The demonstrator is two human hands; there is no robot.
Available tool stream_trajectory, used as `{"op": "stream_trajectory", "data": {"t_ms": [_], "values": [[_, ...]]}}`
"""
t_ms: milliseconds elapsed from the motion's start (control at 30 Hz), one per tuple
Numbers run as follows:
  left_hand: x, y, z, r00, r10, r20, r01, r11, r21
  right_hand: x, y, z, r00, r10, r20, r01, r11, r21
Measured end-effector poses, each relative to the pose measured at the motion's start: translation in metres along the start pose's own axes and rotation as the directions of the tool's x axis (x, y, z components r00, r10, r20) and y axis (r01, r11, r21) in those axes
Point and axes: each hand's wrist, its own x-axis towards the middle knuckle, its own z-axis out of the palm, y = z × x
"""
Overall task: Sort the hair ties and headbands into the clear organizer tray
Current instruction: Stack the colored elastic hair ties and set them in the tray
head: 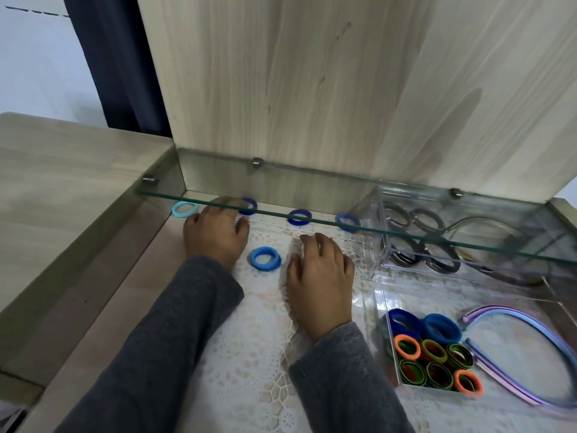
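Both hands, left (pixel 215 235) and right (pixel 318 273), rest flat and empty on the worktop (pixel 256 323), flanking a flat-lying blue hair tie (pixel 265 258).

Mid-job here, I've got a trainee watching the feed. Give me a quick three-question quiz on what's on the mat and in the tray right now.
1. True or false: the medium-blue fabric hair tie on the white lace mat lies between the left hand and the right hand.
2. Multiple choice: the purple and blue plastic headbands lie (A) on the glass shelf, (B) in the clear organizer tray, (C) in the left hand.
3. How many dark blue fabric hair ties lie loose along the back, under the glass shelf edge?

Key: 1 true. 2 B. 3 three; the pale cyan fabric hair tie sits further left.
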Motion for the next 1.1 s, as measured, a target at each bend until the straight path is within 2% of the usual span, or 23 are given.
{"op": "stream_trajectory", "data": {"t_ms": [167,400,533,800,933,1100], "values": [[0.002,-0.002,-0.001,0.999,-0.035,-0.025,0.035,0.999,0.007,0.001,0.001,0.000,0.992,0.022,0.122,-0.018,0.999,-0.038],[-0.005,-0.003,-0.005,0.999,-0.034,-0.029,0.034,0.999,-0.001,0.001,0.001,-0.001,0.991,0.016,0.131,-0.010,0.999,-0.045],[-0.020,-0.007,-0.006,0.998,-0.005,-0.066,0.000,0.998,-0.071,0.001,0.001,-0.001,0.992,0.018,0.125,-0.012,0.999,-0.047],[-0.059,-0.002,-0.015,0.937,0.186,-0.297,-0.243,0.955,-0.171,0.001,0.000,-0.002,0.992,0.021,0.125,-0.015,0.999,-0.048],[-0.073,0.006,-0.017,0.913,0.328,-0.244,-0.371,0.916,-0.155,0.000,0.000,-0.002,0.993,0.019,0.119,-0.014,0.999,-0.036],[-0.081,0.007,-0.014,0.921,0.347,-0.175,-0.363,0.929,-0.073,-0.002,0.000,-0.002,0.992,0.020,0.126,-0.015,0.999,-0.041]]}}
